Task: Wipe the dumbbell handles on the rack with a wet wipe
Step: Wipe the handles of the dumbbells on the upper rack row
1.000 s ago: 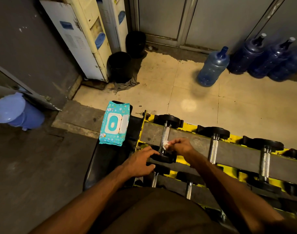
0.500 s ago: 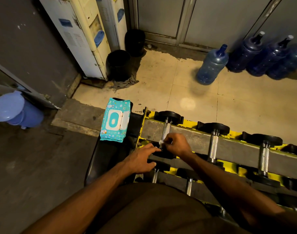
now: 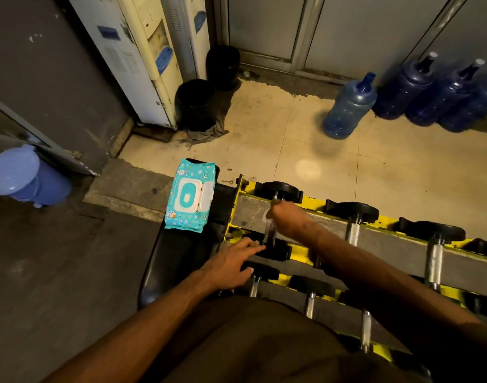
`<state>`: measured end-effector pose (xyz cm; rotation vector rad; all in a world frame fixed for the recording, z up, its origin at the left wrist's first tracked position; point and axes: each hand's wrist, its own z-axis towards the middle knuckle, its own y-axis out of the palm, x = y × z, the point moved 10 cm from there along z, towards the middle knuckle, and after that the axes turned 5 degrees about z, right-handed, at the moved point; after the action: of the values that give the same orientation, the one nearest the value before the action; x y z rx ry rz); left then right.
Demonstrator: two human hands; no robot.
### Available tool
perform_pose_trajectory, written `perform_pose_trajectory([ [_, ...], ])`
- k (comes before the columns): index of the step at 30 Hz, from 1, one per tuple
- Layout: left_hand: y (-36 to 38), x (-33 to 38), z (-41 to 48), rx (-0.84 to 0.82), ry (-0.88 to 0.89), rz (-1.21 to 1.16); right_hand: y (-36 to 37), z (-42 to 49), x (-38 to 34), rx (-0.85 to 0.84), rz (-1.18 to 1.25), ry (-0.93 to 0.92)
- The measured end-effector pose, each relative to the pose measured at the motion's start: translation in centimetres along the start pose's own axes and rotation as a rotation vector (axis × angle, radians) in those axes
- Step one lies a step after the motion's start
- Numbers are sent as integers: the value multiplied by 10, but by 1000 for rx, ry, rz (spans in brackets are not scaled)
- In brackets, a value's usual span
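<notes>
Chrome dumbbell handle [image 3: 269,234]; slightly blurred.

The place was the dim, worn back corner of a gym. A long yellow-and-grey steel dumbbell rack [image 3: 314,201] ran across the lower right of the frame. It carried rows of dumbbells with black round plates and knurled chrome handles [image 3: 353,234], and a black padded bench [image 3: 176,261] stood against its left end. At the upper left stood two off-white water dispensers [image 3: 131,56] with black plastic buckets [image 3: 195,106] at their feet. Large blue water-cooler jugs [image 3: 350,109] lined the upper-right wall on a stained beige tiled floor [image 3: 319,150].
</notes>
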<state>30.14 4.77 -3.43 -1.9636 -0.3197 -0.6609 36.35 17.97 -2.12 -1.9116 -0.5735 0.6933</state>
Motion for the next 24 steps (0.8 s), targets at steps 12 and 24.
perform_pose_trajectory([
  [12,-2,4,-2,13,22,29,-8,15,-20,-62,-111,-92],
  [24,4,5,-1,5,36,90,1,16,-18,-19,-83,-98],
])
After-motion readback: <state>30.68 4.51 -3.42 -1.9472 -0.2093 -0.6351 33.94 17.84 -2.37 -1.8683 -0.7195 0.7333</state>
